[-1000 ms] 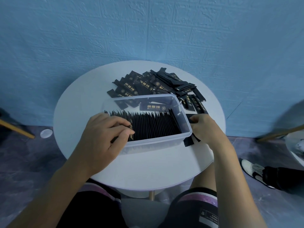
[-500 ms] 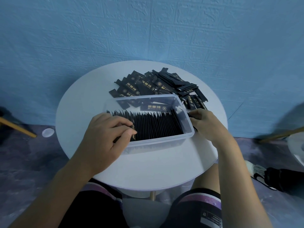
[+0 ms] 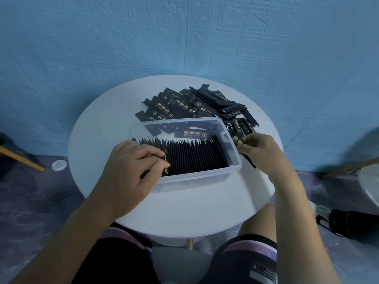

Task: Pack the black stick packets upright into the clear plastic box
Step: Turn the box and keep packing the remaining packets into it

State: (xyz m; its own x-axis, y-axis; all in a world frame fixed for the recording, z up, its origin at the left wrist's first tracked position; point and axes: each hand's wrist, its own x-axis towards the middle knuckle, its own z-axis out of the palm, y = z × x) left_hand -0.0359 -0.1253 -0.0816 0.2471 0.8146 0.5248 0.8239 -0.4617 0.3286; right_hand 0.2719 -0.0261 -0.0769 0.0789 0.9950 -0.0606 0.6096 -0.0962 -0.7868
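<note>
A clear plastic box (image 3: 235, 152) stands in the middle of the round white table (image 3: 184, 206). A dense row of black stick packets (image 3: 194, 156) stands upright inside it. My left hand (image 3: 131, 171) rests over the box's left end, its fingers pressing the row's leftmost packets. A loose pile of black packets (image 3: 196, 105) with gold print lies flat behind the box. My right hand (image 3: 258, 152) is just outside the box's right wall, fingers closed on one or more black packets (image 3: 249, 160) at the pile's near edge.
A blue textured wall stands right behind the table. A small white lid (image 3: 59, 165) lies on the floor at left, near a wooden leg (image 3: 22, 159). Another white table edge (image 3: 369, 185) and a shoe (image 3: 320, 210) are at right. My knees are under the table's front edge.
My right hand has moved from the box's near right corner back toward the pile, still with packets in its fingers. My left hand has stayed on the row.
</note>
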